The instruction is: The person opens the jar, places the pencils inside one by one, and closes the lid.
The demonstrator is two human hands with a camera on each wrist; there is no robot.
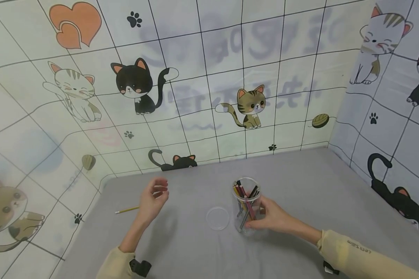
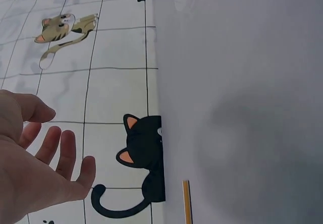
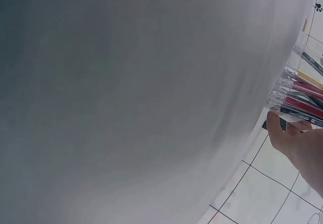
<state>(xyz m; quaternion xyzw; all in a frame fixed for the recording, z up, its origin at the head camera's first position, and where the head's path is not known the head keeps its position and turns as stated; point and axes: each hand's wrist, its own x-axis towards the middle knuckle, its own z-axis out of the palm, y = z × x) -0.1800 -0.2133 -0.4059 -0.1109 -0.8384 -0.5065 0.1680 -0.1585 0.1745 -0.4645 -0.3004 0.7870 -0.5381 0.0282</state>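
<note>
My right hand (image 1: 277,217) grips a clear jar (image 1: 239,221) from its right side, thumb in front. Several pencils (image 1: 244,190), in red, yellow and dark colours, lean inside it. The right wrist view shows the silvery ends of these pencils (image 3: 303,99) close above the fingers of the right hand (image 3: 298,146). Farther left, my left hand (image 1: 153,201) is raised over the table with loosely bent fingers and nothing in them. A yellow pencil (image 1: 127,209) lies on the table, partly hidden behind the left wrist; part of this pencil (image 2: 186,201) shows in the left wrist view.
A round clear lid (image 1: 217,218) lies flat on the grey table (image 1: 199,252), just left of the jar. Behind the table and along both sides stand white gridded cloth walls (image 1: 202,93) printed with cats.
</note>
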